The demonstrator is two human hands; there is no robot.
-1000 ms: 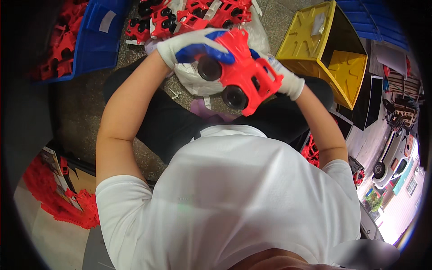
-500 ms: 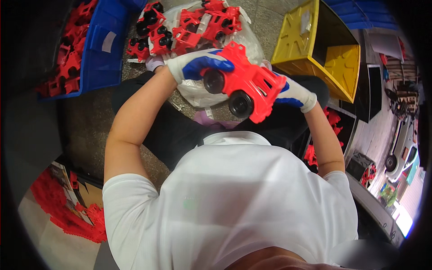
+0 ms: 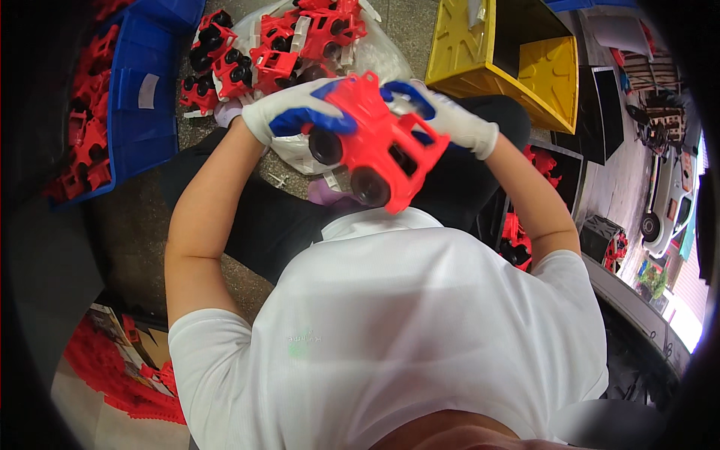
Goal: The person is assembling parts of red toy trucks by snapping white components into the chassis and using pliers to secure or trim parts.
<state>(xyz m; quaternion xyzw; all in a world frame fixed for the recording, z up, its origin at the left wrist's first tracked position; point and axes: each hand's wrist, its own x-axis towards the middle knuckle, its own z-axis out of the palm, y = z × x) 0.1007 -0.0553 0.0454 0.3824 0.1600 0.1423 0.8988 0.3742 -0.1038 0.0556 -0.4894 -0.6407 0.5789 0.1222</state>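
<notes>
The left hand [image 3: 304, 111] has its blue-coated fingers [image 3: 315, 121] closed on the left side of a red toy truck [image 3: 367, 127]; its thumb and the fingertips' hold underneath are hard to make out. The right hand [image 3: 446, 120] is at the truck's far right side, fingers bent and partly spread; blur and the truck's body hide whether they grip it. The truck is tilted in front of the person's chest, two black wheels [image 3: 325, 145] showing on its near left side. Beyond it, a clear plastic bag [image 3: 386, 60] lies on the speckled floor [image 3: 416, 30], with more red trucks [image 3: 274, 56] heaped on it, cut off at the far edge. To the left, a blue bin [image 3: 142, 131] holds red parts [image 3: 90, 127], partly lost in the dark rim. A yellow bin [image 3: 459, 52] stands far right, its inside shadowed.
</notes>
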